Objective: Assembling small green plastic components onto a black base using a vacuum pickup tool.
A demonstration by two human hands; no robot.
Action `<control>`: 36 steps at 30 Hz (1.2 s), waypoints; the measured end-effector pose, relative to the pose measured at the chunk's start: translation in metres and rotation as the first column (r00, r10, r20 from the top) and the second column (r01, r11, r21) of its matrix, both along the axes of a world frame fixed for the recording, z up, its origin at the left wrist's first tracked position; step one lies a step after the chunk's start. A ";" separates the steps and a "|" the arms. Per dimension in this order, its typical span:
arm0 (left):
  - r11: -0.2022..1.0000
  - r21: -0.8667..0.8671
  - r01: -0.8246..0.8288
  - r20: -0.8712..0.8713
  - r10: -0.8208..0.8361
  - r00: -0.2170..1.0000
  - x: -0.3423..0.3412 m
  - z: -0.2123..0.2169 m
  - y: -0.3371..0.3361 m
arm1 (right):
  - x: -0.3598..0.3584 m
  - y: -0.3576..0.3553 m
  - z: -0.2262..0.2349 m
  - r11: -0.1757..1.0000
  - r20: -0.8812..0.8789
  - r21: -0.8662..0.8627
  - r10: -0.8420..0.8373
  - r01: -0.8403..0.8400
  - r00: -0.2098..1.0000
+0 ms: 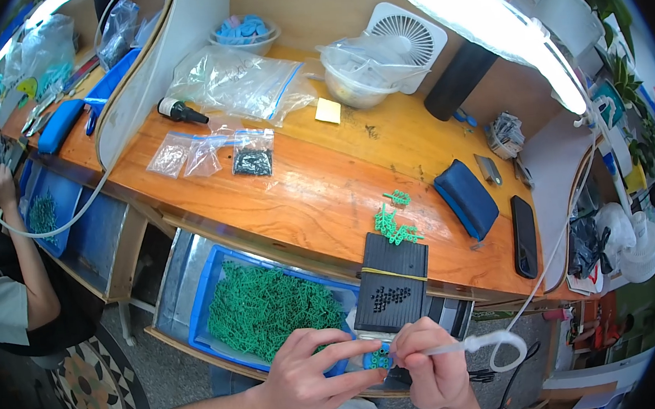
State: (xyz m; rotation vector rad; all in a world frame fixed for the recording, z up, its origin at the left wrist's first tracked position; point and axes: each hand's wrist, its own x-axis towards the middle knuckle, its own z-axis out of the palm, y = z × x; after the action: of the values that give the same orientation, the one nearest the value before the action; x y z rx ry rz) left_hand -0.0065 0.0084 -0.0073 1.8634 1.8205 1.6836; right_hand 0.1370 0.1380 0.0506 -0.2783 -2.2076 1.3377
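I see my left hand (311,373) pinching a small green plastic part (378,358) between thumb and forefinger, near the bottom edge, just below the black tray (391,281). My right hand (433,363) has its fingers pressed together around a white-handled tool (476,343), tip at the part. The blue bin (209,289) of green parts sits left of the tray; loose green pieces (393,226) lie on the desk (318,182) beyond it. Risk, in my judgement: the part is tiny, so a slack pinch could drop it off the desk edge, and a slipped tool tip could strike my fingertip.
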 end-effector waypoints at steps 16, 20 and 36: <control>1.000 -0.022 0.008 -0.017 -0.008 1.000 -0.001 -0.002 -0.002 | -0.010 -0.003 0.016 0.980 0.177 0.197 0.000 -0.036 0.984; 1.000 -0.005 0.004 -0.007 -0.004 1.000 0.000 0.000 0.000 | -0.004 0.014 -0.001 0.985 -0.008 0.171 0.009 -0.007 1.000; 1.000 -0.010 0.000 -0.002 0.000 1.000 0.000 0.002 0.000 | -0.005 0.010 -0.001 0.987 -0.020 0.092 -0.129 0.131 0.991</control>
State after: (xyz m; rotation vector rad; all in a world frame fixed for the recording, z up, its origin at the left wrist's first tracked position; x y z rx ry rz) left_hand -0.0062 0.0082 -0.0057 1.8623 1.8264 1.6694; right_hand 0.1323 0.1485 0.0494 -0.3704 -2.1930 1.1605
